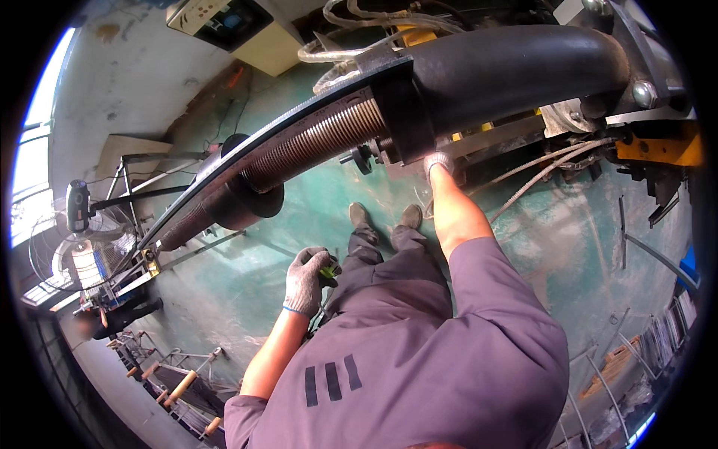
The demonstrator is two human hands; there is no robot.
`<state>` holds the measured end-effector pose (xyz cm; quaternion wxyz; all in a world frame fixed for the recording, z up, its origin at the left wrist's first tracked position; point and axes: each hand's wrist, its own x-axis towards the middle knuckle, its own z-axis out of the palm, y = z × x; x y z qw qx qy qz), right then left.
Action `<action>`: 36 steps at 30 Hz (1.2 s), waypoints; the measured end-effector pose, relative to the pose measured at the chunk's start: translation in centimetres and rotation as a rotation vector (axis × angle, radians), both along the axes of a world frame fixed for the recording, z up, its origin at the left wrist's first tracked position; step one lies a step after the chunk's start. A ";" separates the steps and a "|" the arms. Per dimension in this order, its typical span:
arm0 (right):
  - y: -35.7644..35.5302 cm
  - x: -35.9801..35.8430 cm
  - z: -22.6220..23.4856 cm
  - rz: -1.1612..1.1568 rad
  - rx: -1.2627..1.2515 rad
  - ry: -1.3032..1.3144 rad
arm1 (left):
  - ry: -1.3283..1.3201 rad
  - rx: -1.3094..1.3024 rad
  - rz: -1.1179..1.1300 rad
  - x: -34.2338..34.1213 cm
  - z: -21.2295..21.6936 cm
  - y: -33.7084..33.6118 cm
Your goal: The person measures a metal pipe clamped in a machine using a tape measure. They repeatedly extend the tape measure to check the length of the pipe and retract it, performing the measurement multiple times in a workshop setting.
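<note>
Just right of centre in the frame, the gloved right hand [438, 160] is at the lower edge of the black collar [404, 112]; contact looks likely but is not resolved. Its fingers are hidden by foreshortening, so spread or closed: cannot tell. From it the ribbed cylinder [314, 140] lies to the left, long axis slanting from upper centre down toward the left; the right hand is the nearer one. Right forearm [458, 213] extends up-frame, nearly straight. Left hand [302, 283], gloved, sits below the cylinder and well apart from it, elbow bent, fingers curled around a small green object [330, 270]. Outward: a dark handwheel [362, 159] left of the right hand; thick black pipe [516, 75] from the collar toward upper right; green floor [318, 217] beneath.
</note>
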<state>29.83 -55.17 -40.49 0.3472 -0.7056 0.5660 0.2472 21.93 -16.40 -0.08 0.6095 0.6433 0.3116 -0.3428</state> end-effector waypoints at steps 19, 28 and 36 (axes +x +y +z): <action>16.8 -9.9 37.0 0.043 0.985 -1.038 | -0.367 -0.059 -0.236 4.5 3.4 -4.6; 15.8 -10.3 38.3 0.075 0.859 -0.879 | -0.564 0.265 -0.609 2.5 6.2 -5.1; 14.7 -11.1 42.8 0.120 0.804 -0.971 | -0.641 0.267 -0.696 2.3 8.5 -4.0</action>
